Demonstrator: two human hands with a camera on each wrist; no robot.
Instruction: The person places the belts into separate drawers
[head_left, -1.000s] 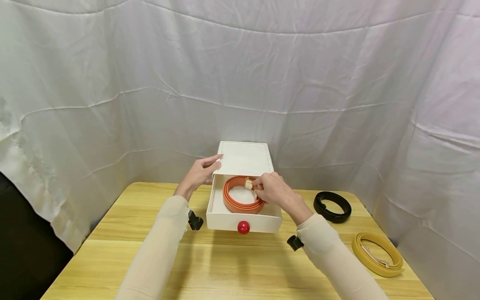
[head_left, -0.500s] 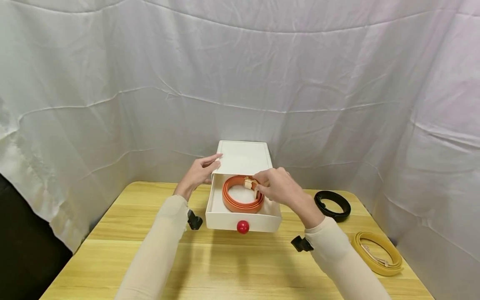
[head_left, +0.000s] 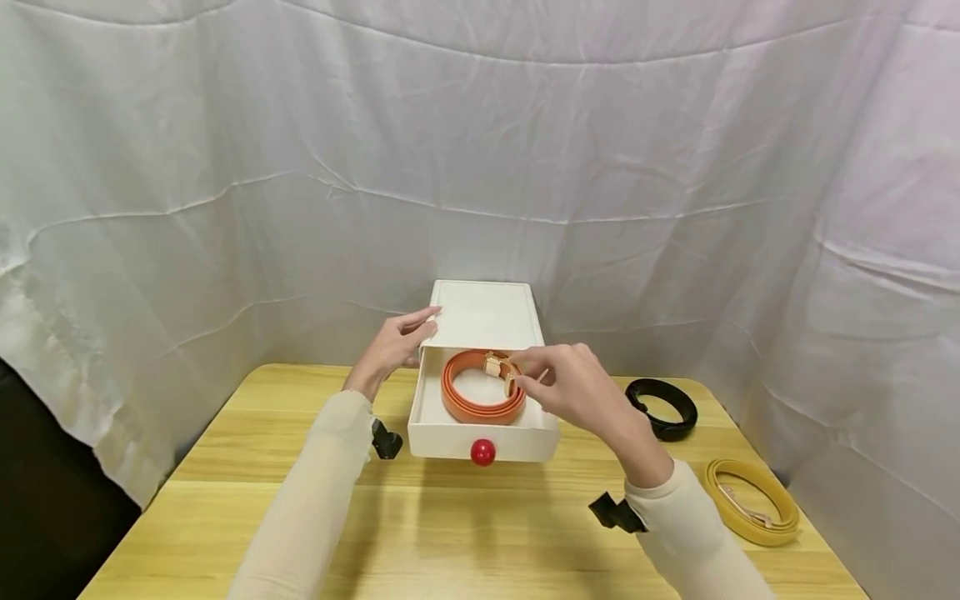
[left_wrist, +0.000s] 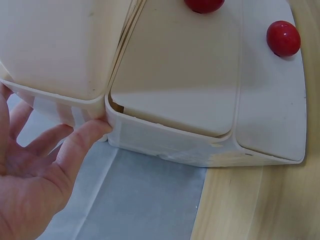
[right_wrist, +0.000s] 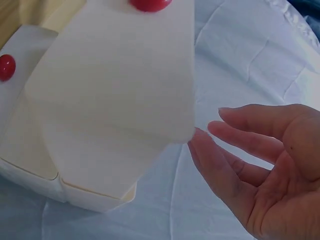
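Note:
A white drawer box [head_left: 483, 312] stands at the table's far middle, its drawer [head_left: 480, 437] with a red knob [head_left: 483, 452] pulled out toward me. An orange belt [head_left: 480, 398] lies coiled inside, its pale buckle [head_left: 497, 365] at the back right. My left hand [head_left: 397, 342] rests with straight fingers against the box's left top corner; in the left wrist view its thumb [left_wrist: 82, 137] touches the box wall [left_wrist: 165, 142]. My right hand [head_left: 536, 371] hovers over the drawer's right edge next to the buckle, and in the right wrist view its fingers [right_wrist: 250, 145] are relaxed and hold nothing.
A coiled black belt [head_left: 663, 408] lies right of the box. A coiled yellow belt [head_left: 750, 500] lies nearer, at the table's right edge. White cloth [head_left: 480, 167] hangs behind and on both sides of the wooden table [head_left: 450, 525].
My right hand has let go of the buckle and drawn back a little to the right, fingers loosening. The belt stays in the drawer. The left hand has not moved.

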